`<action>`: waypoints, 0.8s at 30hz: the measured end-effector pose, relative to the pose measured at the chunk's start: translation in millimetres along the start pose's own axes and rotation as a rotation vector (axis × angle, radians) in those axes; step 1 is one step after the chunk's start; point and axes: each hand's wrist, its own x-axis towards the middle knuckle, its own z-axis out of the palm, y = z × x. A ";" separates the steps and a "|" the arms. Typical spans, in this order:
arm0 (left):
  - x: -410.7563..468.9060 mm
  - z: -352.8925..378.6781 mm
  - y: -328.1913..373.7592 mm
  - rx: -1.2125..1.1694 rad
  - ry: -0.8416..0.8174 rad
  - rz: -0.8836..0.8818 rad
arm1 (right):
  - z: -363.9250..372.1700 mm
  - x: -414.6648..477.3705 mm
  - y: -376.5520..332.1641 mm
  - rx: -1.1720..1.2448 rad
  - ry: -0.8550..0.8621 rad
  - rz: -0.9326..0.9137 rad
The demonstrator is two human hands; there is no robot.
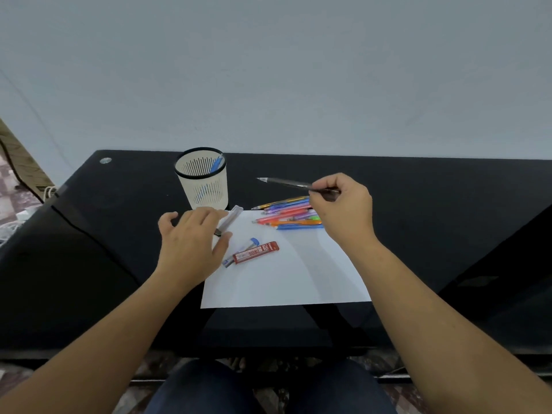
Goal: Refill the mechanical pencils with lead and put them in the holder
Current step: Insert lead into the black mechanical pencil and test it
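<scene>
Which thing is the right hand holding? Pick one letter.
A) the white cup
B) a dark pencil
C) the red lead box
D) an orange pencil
B: the right hand pinches a dark pencil by its rear end, with its tip pointing left. The red lead box lies untouched on the paper.

Black table (pixel 418 180), holder (pixel 203 186), paper (pixel 283 279)
</scene>
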 end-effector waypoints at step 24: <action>66.2 -8.0 -98.6 0.028 0.264 0.045 | 94.4 52.6 -37.3 0.202 -0.078 -0.068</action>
